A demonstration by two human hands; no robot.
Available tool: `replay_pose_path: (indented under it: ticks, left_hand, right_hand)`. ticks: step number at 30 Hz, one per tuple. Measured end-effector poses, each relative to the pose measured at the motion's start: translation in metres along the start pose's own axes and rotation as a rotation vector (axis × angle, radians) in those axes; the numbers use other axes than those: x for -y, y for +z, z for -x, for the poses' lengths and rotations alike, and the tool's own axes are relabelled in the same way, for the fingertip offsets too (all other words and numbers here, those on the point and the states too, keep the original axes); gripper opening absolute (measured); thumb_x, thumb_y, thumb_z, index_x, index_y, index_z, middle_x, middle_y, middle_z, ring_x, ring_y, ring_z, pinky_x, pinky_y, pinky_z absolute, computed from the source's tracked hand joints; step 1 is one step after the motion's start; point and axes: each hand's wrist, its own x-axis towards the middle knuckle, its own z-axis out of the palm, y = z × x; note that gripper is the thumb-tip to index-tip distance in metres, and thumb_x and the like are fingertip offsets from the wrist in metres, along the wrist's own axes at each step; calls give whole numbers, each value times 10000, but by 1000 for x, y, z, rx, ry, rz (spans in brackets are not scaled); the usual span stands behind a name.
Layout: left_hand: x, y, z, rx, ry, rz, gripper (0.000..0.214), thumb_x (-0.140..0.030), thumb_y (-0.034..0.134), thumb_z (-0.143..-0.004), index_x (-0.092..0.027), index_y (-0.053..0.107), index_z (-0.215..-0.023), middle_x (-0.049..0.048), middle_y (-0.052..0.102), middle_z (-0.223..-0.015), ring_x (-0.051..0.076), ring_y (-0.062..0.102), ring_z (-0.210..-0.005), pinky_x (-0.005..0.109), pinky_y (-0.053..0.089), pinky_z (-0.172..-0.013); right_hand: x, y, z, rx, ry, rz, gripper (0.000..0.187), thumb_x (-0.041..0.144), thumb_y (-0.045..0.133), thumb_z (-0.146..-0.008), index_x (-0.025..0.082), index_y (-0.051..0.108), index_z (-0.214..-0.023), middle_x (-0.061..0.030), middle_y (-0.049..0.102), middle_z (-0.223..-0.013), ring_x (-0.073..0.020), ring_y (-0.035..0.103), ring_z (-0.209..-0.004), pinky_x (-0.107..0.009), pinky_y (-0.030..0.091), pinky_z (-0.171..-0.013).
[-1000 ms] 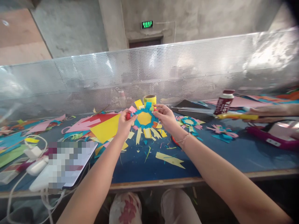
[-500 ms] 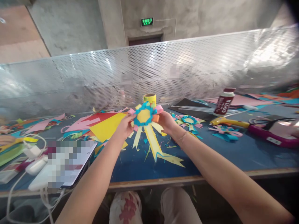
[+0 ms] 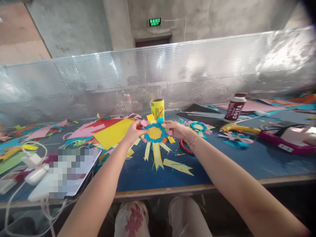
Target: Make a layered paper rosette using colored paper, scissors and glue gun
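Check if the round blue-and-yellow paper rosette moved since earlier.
Yes, the rosette sits lower, slightly right in view, against the yellow printed cylinder.

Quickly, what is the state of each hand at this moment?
Left hand: closed, holding the paper rosette by its left side.
Right hand: closed, holding the same paper rosette's right side.

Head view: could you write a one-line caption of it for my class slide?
Left hand and right hand hold a blue-and-yellow paper rosette at a blue table strewn with paper scraps.

Arms (image 3: 103,176) outstretched, converging; left grip (image 3: 132,133) pinching, right grip (image 3: 178,129) likewise
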Motion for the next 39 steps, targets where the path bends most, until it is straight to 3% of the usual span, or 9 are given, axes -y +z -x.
replay_pose_path:
  ticks: [3,6,12,19,22,29,33,39]
  left_hand:
    - [5,0,-2,39,41,-22,379,-179,806,-522,-154,657,-870,53,657,-841,180,631,-732,256,506,-573]
    - [8,2,-2,77,48,-46,418,-196,810,-531,-156,660,-919,56,661,-861,194,637,-765,291,525,-632]
    - [5,9,4,109,62,-81,371,-208,791,-555,-158,674,-905,54,675,-880,192,626,-825,312,512,-747]
    - [7,14,4,85,66,-72,299,-237,797,-539,-147,669,-794,32,670,-794,175,614,-787,303,476,-782]
    - [8,15,3,14,71,-98,261,-233,800,-515,-153,650,-714,15,653,-728,171,603,-750,301,469,-765]
    - [10,15,3,-41,28,-185,272,-240,768,-559,-152,689,-805,27,676,-769,182,604,-740,310,467,-744]
    - [12,14,1,-58,43,-192,253,-238,781,-540,-151,689,-759,10,655,-710,173,598,-711,277,455,-696]
    - [10,13,1,-59,26,-181,247,-225,783,-544,-149,698,-763,20,665,-725,172,608,-720,277,457,-712]
  right_hand:
    - [2,-2,-2,83,81,116,306,294,799,-622,142,686,-862,8,621,-597,-68,499,-436,-186,449,-389]
    - [5,2,-4,1,90,170,340,252,807,-593,140,689,-891,8,639,-629,-63,501,-426,-168,403,-326]
    - [8,16,-2,-169,67,69,455,133,834,-482,171,682,-908,24,652,-638,-101,599,-530,-180,497,-414]
    - [4,24,-1,-166,34,99,442,187,813,-546,188,683,-968,23,664,-641,-96,564,-471,-196,466,-386]
    - [4,26,-2,-188,53,124,409,165,816,-543,179,692,-933,14,664,-640,-113,585,-504,-218,495,-433]
    - [4,29,-1,-196,115,55,415,180,829,-541,185,698,-934,-8,684,-667,-153,626,-552,-282,557,-521]
    - [2,28,-3,-190,86,56,383,175,823,-558,177,694,-918,13,651,-612,-132,598,-506,-266,543,-498]
    - [-2,27,-4,-186,35,53,424,160,825,-551,176,673,-947,-6,682,-704,-138,632,-578,-263,558,-545]
